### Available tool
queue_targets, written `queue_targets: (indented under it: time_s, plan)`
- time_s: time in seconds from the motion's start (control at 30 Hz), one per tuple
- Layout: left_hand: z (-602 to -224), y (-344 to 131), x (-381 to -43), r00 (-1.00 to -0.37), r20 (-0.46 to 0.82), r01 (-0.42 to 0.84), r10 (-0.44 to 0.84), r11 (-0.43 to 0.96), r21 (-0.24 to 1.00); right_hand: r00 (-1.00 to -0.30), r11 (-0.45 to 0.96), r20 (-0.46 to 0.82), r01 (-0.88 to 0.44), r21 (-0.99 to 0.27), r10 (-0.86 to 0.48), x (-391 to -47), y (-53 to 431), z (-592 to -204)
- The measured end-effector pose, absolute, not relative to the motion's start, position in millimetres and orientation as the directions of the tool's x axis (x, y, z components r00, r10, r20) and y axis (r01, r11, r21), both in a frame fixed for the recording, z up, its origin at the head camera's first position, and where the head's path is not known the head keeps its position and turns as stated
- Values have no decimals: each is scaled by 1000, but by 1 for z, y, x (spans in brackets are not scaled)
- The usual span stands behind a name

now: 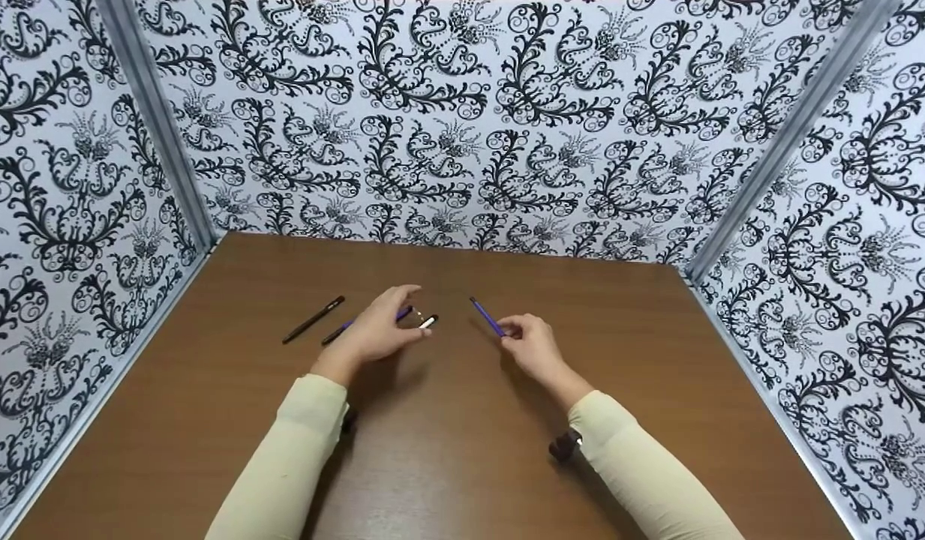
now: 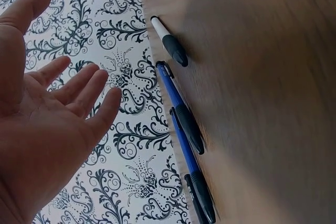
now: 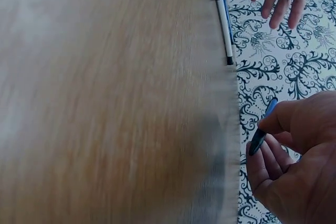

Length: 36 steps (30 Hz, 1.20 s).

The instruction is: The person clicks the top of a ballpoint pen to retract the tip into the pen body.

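My right hand [image 1: 533, 346] pinches a blue pen [image 1: 486, 316] near its dark grip, between thumb and fingers, the pen's far end pointing away and to the left. In the right wrist view the dark grip [image 3: 257, 141] shows between thumb and fingertips. My left hand [image 1: 376, 326] is raised over the other pens with spread fingers and holds nothing. Beneath and beside it lie a white pen [image 2: 169, 40] with a dark grip and two blue pens, a nearer one [image 2: 190, 166] and a farther one [image 2: 180, 106]. The left hand partly covers these in the head view.
A black pen [image 1: 312, 321] lies farthest left on the brown wooden table [image 1: 447, 450]. Patterned black-and-white walls [image 1: 432, 135] with grey metal corner posts [image 1: 792, 142] enclose the table at the back and both sides.
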<state>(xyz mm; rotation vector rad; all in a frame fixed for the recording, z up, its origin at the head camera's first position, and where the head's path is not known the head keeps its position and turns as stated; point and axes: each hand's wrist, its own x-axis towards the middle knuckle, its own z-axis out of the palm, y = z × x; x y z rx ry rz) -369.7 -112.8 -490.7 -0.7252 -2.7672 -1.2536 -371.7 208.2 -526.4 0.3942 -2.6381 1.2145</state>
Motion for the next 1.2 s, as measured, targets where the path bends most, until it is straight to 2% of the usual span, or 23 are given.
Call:
queue_targets:
  time_s: [0.17,0.5,1.2]
  plan:
    - [-491,-113,-370,-894,190,411,405,573,709,-942,645,302,-324,-693,-148,-375,207,-527]
    - [-492,-114,-369,-911,141,364,388,592,719,-962,667,231,-266,-696,-143,-380,200,-533]
    - [-491,-114,-372,-901,144,374,410,560,739,-953,724,262,-287,-628,-151,-383,194,-539]
